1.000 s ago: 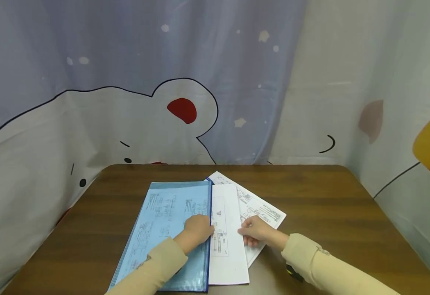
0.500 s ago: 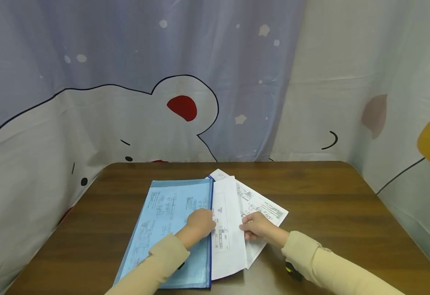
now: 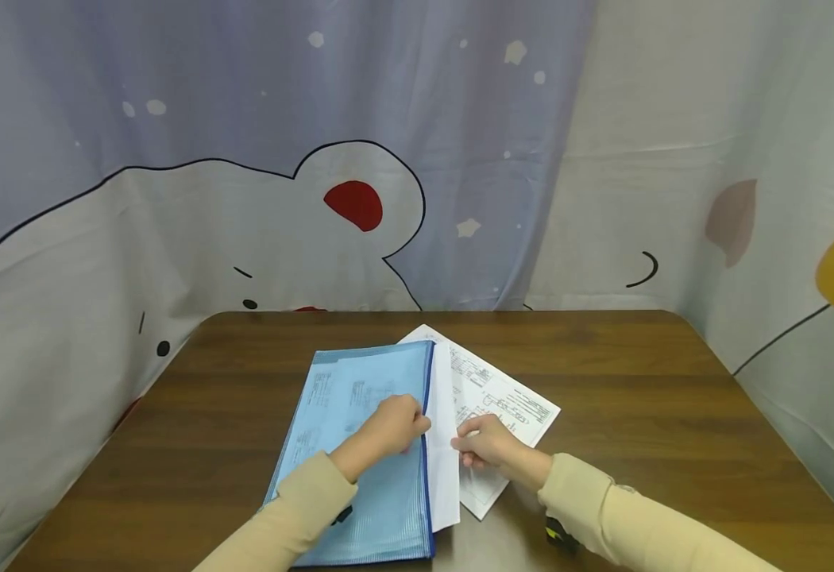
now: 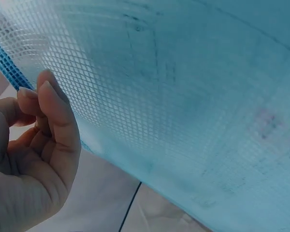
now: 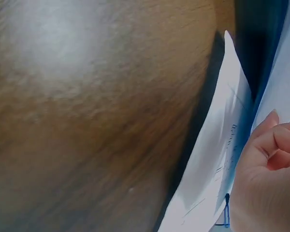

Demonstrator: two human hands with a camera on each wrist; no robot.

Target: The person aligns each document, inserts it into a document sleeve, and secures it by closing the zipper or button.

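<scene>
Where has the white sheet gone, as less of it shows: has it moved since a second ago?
Yes. The white sheet has slid left into the blue mesh folder, judged against the table edge.

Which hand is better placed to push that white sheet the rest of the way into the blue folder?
Probably the right hand: its fingers already pinch the white sheet at its exposed edge. The left hand holds the blue mesh folder at its opening.

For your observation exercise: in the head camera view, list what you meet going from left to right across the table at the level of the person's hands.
Bare table → blue mesh folder → left hand → white sheet sticking out of the folder → right hand → printed sheet → bare table again.
</scene>
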